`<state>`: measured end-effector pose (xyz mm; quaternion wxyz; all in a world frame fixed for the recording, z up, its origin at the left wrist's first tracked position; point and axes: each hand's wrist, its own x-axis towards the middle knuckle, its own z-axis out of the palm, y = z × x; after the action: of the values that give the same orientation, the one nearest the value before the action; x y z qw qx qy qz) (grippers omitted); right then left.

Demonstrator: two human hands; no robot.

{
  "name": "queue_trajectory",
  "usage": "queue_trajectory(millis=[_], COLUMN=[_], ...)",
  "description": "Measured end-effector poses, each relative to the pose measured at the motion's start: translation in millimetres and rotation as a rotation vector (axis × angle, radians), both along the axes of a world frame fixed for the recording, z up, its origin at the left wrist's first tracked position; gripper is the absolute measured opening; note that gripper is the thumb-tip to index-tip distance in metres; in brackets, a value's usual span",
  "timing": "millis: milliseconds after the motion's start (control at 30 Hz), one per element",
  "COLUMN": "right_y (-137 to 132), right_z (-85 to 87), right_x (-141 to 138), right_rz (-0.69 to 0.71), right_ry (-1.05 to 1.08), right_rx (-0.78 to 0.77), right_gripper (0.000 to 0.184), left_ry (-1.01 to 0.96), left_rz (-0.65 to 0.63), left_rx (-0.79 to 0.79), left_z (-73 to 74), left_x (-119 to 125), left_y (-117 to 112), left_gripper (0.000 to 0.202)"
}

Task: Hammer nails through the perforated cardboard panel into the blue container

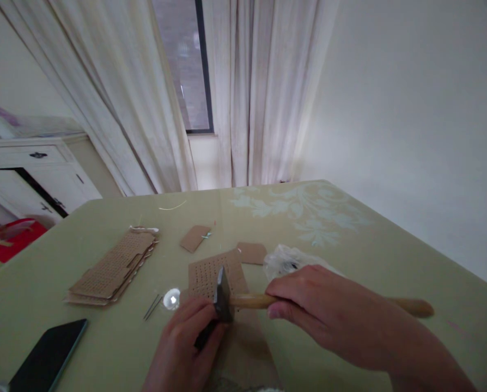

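My right hand (325,310) is closed around the wooden handle of a hammer (251,300), gripping it partway along. The hammer's metal head is close to the fingers of my left hand (192,337). Those fingers are curled round a dark tool (205,335), mostly hidden by hand and hammer, so its kind does not show. Under the hammer lies a brown cardboard sheet (214,272) with rows of punched holes. It stretches toward me, and my left hand covers part of its left edge.
Left of the sheet are a stack of perforated cardboard pieces (115,267), thin metal needles (152,306), a small round shiny item (171,299) and a phone (49,356). Beyond it lie small cardboard pieces (195,238) and a crumpled clear plastic bag (284,260). A wall borders the table's right.
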<state>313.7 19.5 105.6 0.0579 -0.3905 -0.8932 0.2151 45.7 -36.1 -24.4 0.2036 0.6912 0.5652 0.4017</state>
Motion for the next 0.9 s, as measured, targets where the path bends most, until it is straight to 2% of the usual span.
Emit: queue_trajectory(millis=[233, 400, 533, 667, 800, 900], right_y=[-0.1, 1.5, 1.4, 1.7, 4.1, 5.8], right_z=[7.3, 0.1, 2.4, 1.8, -5.5, -6.2], right_x=[-0.1, -2.9, -0.3, -1.0, -6.0, -6.7], right_rz=[-0.055, 0.007, -0.017, -0.001, 0.047, 0.017], right_ry=[0.083, -0.041, 0.010, -0.004, -0.121, -0.085], right_rx=[0.039, 0.007, 0.032, -0.002, 0.003, 0.004], right_gripper=[0.027, 0.025, 0.026, 0.029, 0.023, 0.027], left_ry=[-0.013, 0.067, 0.062, 0.081, 0.161, 0.216], left_rz=[0.016, -0.038, 0.019, 0.051, 0.016, -0.010], left_rx=[-0.003, -0.003, -0.038, -0.031, 0.001, 0.024], left_z=[0.2, -1.4, -3.5, -4.2, -3.2, -2.6], left_x=[2.4, 0.2, 1.8, 3.3, -0.5, -4.3], left_y=[-0.2, 0.2, -2.8, -5.3, -3.7, -2.0], left_gripper=[0.016, 0.020, 0.015, 0.036, 0.041, 0.041])
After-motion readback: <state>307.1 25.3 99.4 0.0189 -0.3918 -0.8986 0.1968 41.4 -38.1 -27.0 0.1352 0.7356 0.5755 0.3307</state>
